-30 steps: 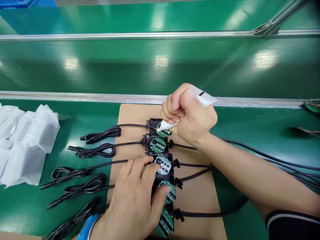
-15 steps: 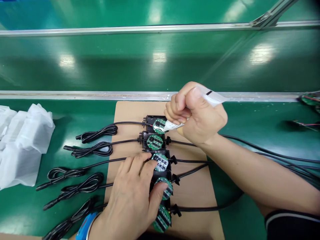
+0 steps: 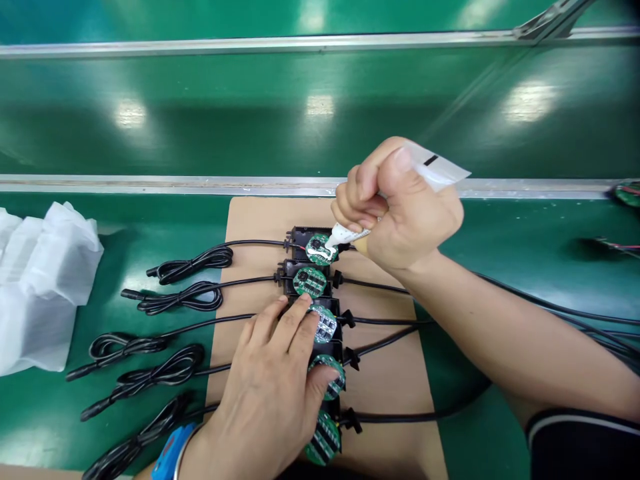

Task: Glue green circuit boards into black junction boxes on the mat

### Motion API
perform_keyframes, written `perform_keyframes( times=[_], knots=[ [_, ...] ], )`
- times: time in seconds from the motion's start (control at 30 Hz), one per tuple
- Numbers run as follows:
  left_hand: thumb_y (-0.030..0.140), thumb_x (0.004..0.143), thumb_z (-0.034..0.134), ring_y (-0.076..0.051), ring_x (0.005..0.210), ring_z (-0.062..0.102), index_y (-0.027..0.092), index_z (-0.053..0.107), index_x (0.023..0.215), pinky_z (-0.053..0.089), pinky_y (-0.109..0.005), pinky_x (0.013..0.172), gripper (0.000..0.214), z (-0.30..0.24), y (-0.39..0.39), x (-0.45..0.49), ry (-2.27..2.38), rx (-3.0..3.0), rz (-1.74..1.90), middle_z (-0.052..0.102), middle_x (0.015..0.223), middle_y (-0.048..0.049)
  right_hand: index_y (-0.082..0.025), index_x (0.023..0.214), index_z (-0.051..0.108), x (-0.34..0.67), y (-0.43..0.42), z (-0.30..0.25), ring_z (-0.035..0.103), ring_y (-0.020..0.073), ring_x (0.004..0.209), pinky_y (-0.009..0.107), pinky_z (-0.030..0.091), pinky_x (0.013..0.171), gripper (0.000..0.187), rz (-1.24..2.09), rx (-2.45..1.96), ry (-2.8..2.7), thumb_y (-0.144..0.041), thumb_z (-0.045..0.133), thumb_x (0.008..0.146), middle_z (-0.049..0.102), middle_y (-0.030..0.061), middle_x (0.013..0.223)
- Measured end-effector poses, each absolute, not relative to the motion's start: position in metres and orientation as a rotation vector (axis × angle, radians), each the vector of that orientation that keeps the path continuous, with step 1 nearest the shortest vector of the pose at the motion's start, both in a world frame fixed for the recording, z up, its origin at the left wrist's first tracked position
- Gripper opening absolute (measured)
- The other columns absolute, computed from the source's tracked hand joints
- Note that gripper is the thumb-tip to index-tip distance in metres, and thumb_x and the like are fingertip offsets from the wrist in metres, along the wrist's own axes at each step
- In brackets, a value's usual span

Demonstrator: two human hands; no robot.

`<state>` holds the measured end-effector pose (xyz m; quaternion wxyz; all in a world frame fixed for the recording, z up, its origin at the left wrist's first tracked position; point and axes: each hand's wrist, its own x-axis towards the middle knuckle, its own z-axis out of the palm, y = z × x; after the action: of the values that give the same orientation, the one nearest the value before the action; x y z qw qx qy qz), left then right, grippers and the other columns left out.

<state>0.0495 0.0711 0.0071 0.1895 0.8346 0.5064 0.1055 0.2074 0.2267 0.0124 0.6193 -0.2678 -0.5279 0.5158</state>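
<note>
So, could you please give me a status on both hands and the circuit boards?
Right hand gripping white tube, nozzle at farthest board. White paste on that board. Left hand spread, fingers partly covering middle board.

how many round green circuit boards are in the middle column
5: the farthest board by the white tube, then second, third, fourth and nearest down the column; the left hand may hide more.

At nine o'clock, white wrapped bundles [image 3: 45,293] are lying together on the green table [image 3: 145,220]. A metal rail [image 3: 150,185] is running across below twelve o'clock; a second rail [image 3: 250,45] is crossing higher up. At two o'clock, a metal bracket [image 3: 553,20] is slanting upward. Near three o'clock, a blurred green board [image 3: 629,194] is lying.
</note>
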Motion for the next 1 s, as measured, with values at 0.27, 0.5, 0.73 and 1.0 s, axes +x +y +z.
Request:
perform_keyframes(
  times=[0.27,0.5,0.73,1.0],
  knots=[
    [0.038,0.098,0.051,-0.034,0.132,0.048,0.014,0.055,0.135,0.051,-0.053,0.101,0.044,0.006,0.073,0.051,1.437,2.319,0.249,0.049,0.151,-0.0075,-0.023,0.062,0.048,0.212,0.229,0.015,0.021,0.0081,0.039,0.027,0.017,0.038,0.039,1.140,-0.638,-1.201,-0.048,0.068,0.085,0.027,-0.0061,0.050],
    [0.039,0.097,0.054,-0.033,0.132,0.047,0.013,0.055,0.137,0.048,-0.051,0.105,0.047,0.007,0.072,0.052,1.413,2.318,0.247,0.049,0.152,-0.0061,-0.022,0.063,0.047,0.199,0.206,0.021,0.022,0.0082,0.039,0.025,0.020,0.038,0.040,1.481,-0.540,-1.217,-0.047,0.060,0.092,0.021,-0.0067,0.050],
    [0.039,0.098,0.053,-0.033,0.130,0.047,0.013,0.054,0.138,0.048,-0.050,0.103,0.047,0.005,0.071,0.053,1.412,2.328,0.232,0.050,0.151,-0.0051,-0.021,0.062,0.045,0.173,0.197,0.004,0.021,0.0067,0.038,0.024,0.014,0.036,0.043,1.557,-0.571,-1.151,-0.051,0.063,0.089,0.025,-0.0070,0.050],
    [0.039,0.098,0.054,-0.033,0.129,0.048,0.015,0.054,0.138,0.047,-0.050,0.102,0.047,0.005,0.071,0.053,1.417,2.327,0.237,0.048,0.152,-0.0045,-0.021,0.063,0.045,0.190,0.197,0.012,0.022,0.0073,0.040,0.025,0.016,0.038,0.042,1.588,-0.595,-1.224,-0.048,0.060,0.092,0.025,-0.0065,0.052]
  ],
)
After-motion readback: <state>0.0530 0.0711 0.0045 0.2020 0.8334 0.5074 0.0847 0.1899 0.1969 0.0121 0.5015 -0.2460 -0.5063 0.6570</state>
